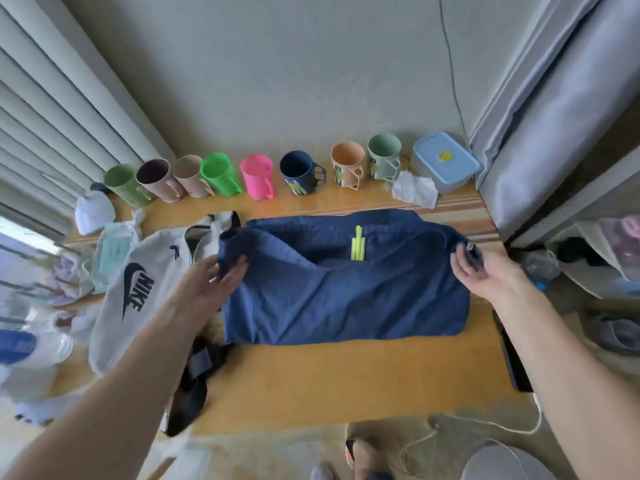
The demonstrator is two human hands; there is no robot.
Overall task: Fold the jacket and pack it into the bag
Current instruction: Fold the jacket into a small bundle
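A navy blue jacket (346, 289) lies partly folded across the middle of the yellow table (329, 382), with a neon yellow zipper strip (358, 245) showing near its upper fold. My left hand (214, 282) grips the jacket's left edge, where a rolled sleeve end sticks up. My right hand (481, 271) pinches the jacket's right edge, fingers closed on the cloth. A white bag with a dark logo (145, 289) lies just left of the jacket, its dark strap (197, 379) trailing toward the table's front edge.
A row of several coloured cups (256, 181) lines the table's back edge, with a lidded blue container (445, 161) and a crumpled tissue (414, 190) at the back right. A dark flat phone (512, 355) lies at the right edge. Clutter crowds the left side.
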